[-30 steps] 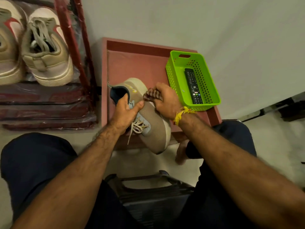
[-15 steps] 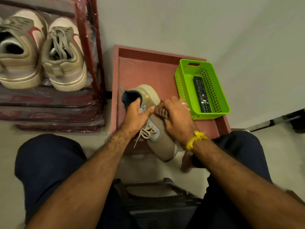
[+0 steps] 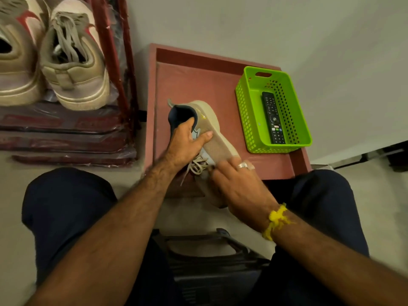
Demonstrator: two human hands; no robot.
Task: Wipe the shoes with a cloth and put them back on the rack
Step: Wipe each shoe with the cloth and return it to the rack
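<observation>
The left hand (image 3: 185,142) grips the beige shoe (image 3: 212,138) at its collar to steady it — the right hand (image 3: 238,186), beside the laces, presses its curled fingers on the toe, cloth hidden.

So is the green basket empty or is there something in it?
Not empty: the green basket on the red table holds a black remote control lying flat inside.

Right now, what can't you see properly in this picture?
- The cloth: hidden under the right hand in the head view, so none of it shows.
- The shoe toe: covered by that hand.
- Remote button labels: too small to read.
- Far-left shoe on the rack: cut off by the picture's edge.
- Left hand fingertips: tucked inside the shoe's opening.
</observation>
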